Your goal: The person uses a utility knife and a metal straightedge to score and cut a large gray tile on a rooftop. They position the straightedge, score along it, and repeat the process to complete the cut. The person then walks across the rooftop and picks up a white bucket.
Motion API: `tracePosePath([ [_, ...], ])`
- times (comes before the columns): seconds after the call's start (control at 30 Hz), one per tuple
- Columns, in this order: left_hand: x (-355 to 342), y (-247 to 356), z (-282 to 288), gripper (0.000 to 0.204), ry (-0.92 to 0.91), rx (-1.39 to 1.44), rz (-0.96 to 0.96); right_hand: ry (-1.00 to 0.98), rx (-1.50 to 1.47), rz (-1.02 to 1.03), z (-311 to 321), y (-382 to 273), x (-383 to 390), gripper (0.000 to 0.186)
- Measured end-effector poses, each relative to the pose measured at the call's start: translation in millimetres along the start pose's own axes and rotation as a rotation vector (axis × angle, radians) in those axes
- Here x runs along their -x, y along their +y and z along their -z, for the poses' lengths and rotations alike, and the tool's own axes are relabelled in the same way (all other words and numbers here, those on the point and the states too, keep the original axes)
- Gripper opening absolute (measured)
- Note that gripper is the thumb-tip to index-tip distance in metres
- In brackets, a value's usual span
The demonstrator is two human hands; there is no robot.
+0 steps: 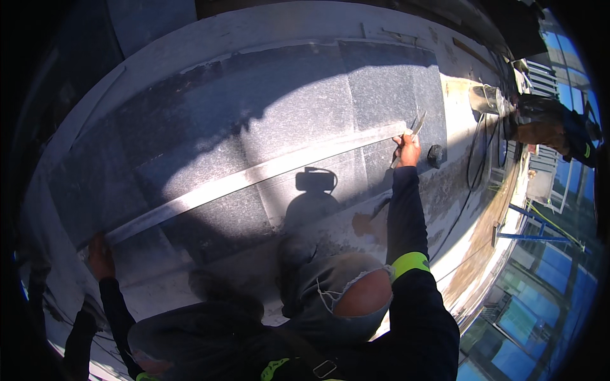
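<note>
A long, pale metal straightedge (260, 171) lies slantwise across dark grey tiles (311, 89). At its near left end is my left hand (100, 257), in shadow, with its fingers against the bar. My right hand (408, 151) grips the far right end, thumb and fingers closed round it. A pointed metal blade (419, 123), perhaps a trowel, sticks out beside the right fingers. Its handle is largely hidden by the hand, so I cannot make out its exact kind. My bare knee (363, 295) shows through torn trousers below.
A dark lump (435, 155) sits on the tiles' right edge. Farther right are a bucket (486, 100), black cables (473, 171), and another person's legs (540, 130). A blue metal frame (537, 236) stands by a glazed drop at right. My shadow (311, 203) falls on the tiles.
</note>
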State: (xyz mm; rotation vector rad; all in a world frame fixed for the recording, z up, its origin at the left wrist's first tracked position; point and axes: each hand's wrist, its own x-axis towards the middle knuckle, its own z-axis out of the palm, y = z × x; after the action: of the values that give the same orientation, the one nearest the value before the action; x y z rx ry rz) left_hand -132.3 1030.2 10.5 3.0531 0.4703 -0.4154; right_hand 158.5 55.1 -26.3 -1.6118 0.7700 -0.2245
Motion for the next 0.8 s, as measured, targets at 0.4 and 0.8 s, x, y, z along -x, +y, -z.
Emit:
tracePosePath([
  [0.4,-4.7,11.6,1.4,0.058,0.005,0.064,-0.014,-0.001,0.008,0.032,10.3,-2.8,-2.6,0.014],
  [0.8,-14.0,66.8,32.3,0.054,0.025,-0.102,0.104,-0.032,0.169,-0.034,59.9,20.9,-52.0,0.048],
])
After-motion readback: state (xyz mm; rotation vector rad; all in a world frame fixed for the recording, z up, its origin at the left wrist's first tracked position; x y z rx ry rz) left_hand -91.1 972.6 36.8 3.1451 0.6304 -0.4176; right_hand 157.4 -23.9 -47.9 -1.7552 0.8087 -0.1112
